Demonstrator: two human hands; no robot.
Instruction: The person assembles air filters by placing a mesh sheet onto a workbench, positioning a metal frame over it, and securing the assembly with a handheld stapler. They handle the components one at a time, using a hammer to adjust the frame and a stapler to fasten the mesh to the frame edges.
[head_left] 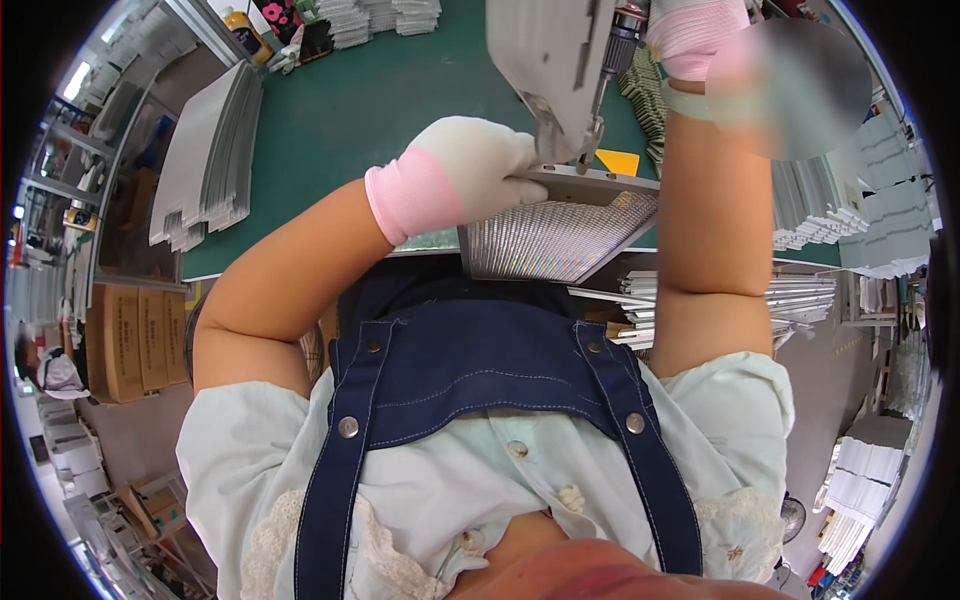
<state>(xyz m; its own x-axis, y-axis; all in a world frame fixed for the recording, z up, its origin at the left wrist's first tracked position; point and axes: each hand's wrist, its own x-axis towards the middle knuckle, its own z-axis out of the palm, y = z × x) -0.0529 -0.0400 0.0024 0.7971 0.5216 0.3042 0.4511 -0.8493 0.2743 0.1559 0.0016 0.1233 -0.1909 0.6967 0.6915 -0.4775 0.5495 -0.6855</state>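
Observation:
My left hand [475,168], in a white glove with a pink cuff, is closed on the upper edge of a rectangular metal-framed panel [550,238]. The panel's face is a silvery, finely patterned surface, and it tilts down over the table's near edge. Its top rim lies beneath the tip of a grey machine head [550,75], close by my fingertips. My right hand [698,38], gloved likewise, is raised at the top edge, right of the machine head. Its fingers are cut off by the picture. A yellow flat piece [618,162] is just behind the panel's rim.
The table has a green top [400,85]. Stacked grey flat panels [215,145] stand at its left, and more panels [815,200] at its right. A yellow bottle [245,35] stands at the far left. Thin metal strips [730,300] lie below the table's right side; cardboard boxes [135,340] are lower left.

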